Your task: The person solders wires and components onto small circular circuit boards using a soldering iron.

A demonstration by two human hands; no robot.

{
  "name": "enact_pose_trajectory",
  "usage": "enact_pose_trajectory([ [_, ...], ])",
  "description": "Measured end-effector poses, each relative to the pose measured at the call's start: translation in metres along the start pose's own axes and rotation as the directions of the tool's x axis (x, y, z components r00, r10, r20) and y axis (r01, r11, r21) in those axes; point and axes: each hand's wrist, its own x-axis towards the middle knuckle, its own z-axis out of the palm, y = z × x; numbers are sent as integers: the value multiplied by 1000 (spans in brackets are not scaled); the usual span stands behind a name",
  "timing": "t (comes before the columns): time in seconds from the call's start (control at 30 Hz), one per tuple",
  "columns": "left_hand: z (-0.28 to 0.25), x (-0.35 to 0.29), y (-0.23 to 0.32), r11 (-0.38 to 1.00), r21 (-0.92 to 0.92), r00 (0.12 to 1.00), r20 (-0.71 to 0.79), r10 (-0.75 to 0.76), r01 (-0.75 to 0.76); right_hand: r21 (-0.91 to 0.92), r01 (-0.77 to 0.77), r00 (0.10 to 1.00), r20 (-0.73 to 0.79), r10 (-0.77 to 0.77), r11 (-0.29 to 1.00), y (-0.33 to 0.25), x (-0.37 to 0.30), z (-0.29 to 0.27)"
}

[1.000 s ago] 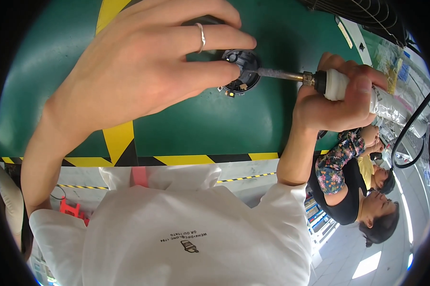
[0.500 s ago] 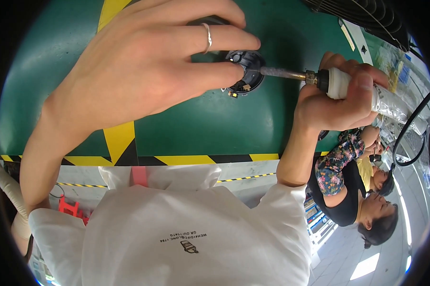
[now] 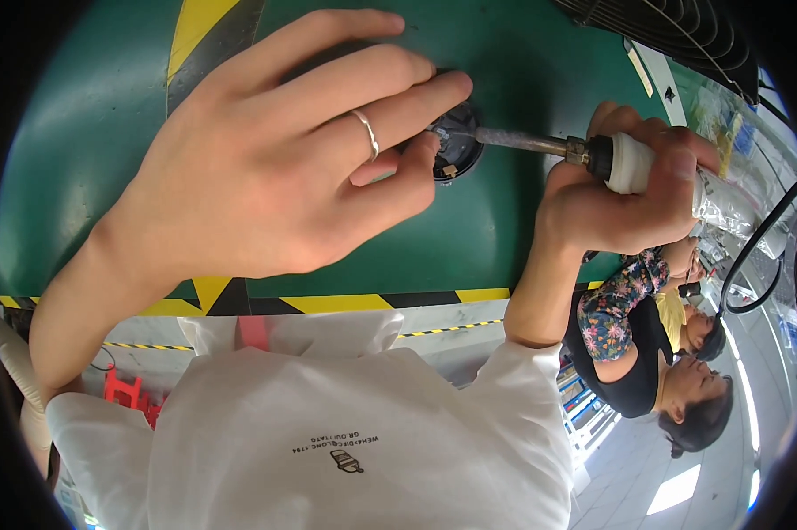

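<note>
My left hand (image 3: 283,168), with a ring on one finger, is closed at the left side of a small round black housing (image 3: 465,155). Its thumb and forefinger reach into and over that part, covering much of it. Small electronic bits show inside, among them a tan piece near the lower rim. My right hand (image 3: 623,199) is wrapped round the white grip of a soldering iron (image 3: 524,141). The iron's metal shaft points left, and its tip is at the housing's inside; whether it touches anything I cannot tell.
The green mat (image 3: 363,296) ends in a yellow-and-black striped edge toward me. A black fan grille (image 3: 672,26) stands at the far right. Clear plastic bags (image 3: 712,115) and a black cable (image 3: 756,238) lie on the right, where other people (image 3: 628,344) sit.
My left fingers have shifted and bent, the thumb now pressing at the housing's left inside. A small yellow-marked piece at the housing's lower rim is out of sight. The iron has hardly moved.
</note>
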Motion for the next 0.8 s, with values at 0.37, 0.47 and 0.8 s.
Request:
enact_pose_trajectory([
  [0.37,0,-1,1,1000,8,1000,-18,-8,9,-101,27,999,28,-25,995,0,-1,5],
  [0.47,0,-1,0,1000,-21,1000,-22,-13,12,-46,10,999,49,-8,999,0,-2,4],
  [0.8,-3,0,-1,999,-37,1000,13,2,-1,-112,50,989,144,-33,992,-2,3,-3],
])
